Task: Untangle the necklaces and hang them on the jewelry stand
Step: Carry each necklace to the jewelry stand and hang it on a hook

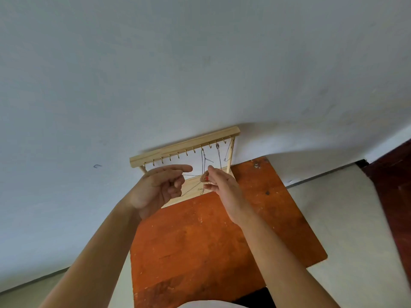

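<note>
We had some chains (218, 155) already hung on the right-hand hooks of the jewelry stand (184, 145). Our left hand (159, 187) and right hand (222, 185) each pinched a fine chain (191, 175) stretched between them; most hooks remained bare.

Soft, even daylight fills the scene, rather cool and a little dim, with no glare on the pale wall (200, 63). The wooden stand (184, 146) throws a faint, blurred shadow on the wall above its right end, and the orange table (200, 241) looks evenly lit. The wide lens bends the floor line and stretches the forearms near the bottom edge, while fine chains (203, 161) look thin and slightly soft
</note>
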Demonstrator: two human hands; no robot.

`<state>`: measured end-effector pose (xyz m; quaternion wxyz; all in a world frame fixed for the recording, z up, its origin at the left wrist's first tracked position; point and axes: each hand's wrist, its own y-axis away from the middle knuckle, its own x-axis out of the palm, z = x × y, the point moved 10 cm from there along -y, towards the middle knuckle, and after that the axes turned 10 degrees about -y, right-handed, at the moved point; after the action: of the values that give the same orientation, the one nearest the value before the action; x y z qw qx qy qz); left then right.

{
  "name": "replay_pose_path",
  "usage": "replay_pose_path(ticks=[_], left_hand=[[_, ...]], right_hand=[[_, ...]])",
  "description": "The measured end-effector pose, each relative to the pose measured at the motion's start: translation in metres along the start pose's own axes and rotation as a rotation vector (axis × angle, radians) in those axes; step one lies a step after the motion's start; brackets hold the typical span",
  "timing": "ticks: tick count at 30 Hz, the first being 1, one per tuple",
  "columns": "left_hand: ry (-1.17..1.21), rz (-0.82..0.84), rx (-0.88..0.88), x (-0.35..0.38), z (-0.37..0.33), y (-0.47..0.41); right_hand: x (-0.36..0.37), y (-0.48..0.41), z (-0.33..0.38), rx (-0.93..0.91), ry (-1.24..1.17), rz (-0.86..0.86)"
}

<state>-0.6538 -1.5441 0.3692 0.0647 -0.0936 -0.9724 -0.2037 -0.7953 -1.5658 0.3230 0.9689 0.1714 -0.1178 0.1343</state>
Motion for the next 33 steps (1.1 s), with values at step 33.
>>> replay_pose_path(ticks=[33], left_hand=[[0.062, 0.101, -0.026, 0.031, 0.012, 0.003]], right_hand=[[0.004, 0.006, 0.082, 0.041, 0.189, 0.314]])
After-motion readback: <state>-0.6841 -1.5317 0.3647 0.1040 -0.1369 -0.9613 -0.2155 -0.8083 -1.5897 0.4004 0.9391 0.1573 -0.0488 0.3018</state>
